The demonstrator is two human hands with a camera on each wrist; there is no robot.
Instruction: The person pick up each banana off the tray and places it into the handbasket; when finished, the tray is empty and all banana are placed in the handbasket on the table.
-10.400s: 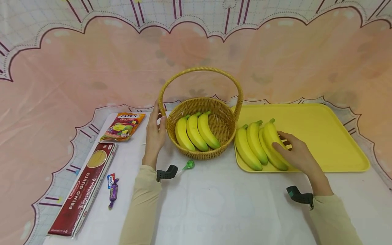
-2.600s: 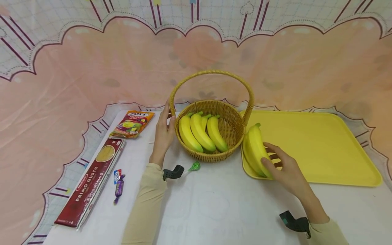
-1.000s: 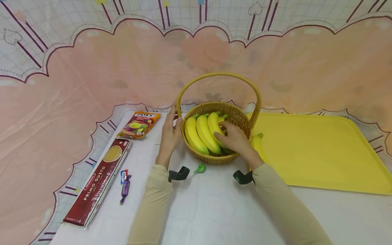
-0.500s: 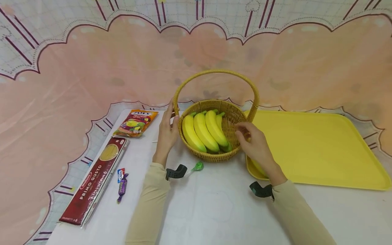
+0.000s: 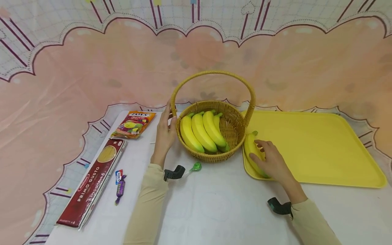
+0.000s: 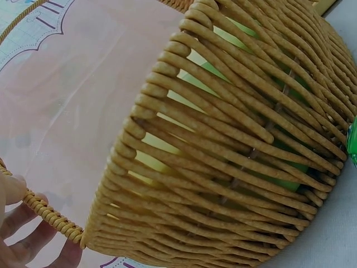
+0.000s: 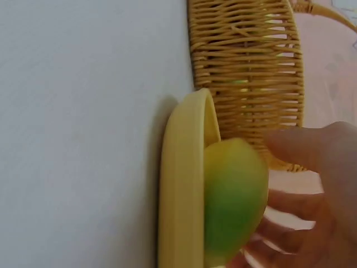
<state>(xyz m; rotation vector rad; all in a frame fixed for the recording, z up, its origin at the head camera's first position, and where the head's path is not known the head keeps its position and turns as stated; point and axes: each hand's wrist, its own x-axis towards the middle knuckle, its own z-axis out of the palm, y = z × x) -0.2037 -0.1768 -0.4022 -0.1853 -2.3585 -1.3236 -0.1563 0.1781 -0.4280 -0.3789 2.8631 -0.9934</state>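
A round wicker basket (image 5: 208,158) with a tall arched handle (image 5: 212,72) holds several yellow bananas (image 5: 202,131), their lower tips greenish. My left hand (image 5: 163,136) holds the foot of the handle on the left side; in the left wrist view its thumb is on one side of the handle (image 6: 47,212) and its fingers behind. Another banana (image 5: 251,146) lies along the left end of the yellow tray (image 5: 315,146). Over this banana reaches my right hand (image 5: 272,161), thumb and fingers spread apart around its right side. In the right wrist view the banana's green tip (image 7: 234,195) rises above the tray rim.
A green lollipop (image 5: 197,166) lies in front of the basket. To the left are an orange candy bag (image 5: 133,125), a red spaghetti pack (image 5: 92,183), and a purple wrapped candy (image 5: 120,190) by a small red-and-blue packet (image 5: 118,177). A patterned cloth (image 5: 196,58) hangs behind.
Several seconds ago more bananas lay on the tray; they are now in the basket. My right hand has let go of one there and moved back to the tray. My left hand stays at the handle.
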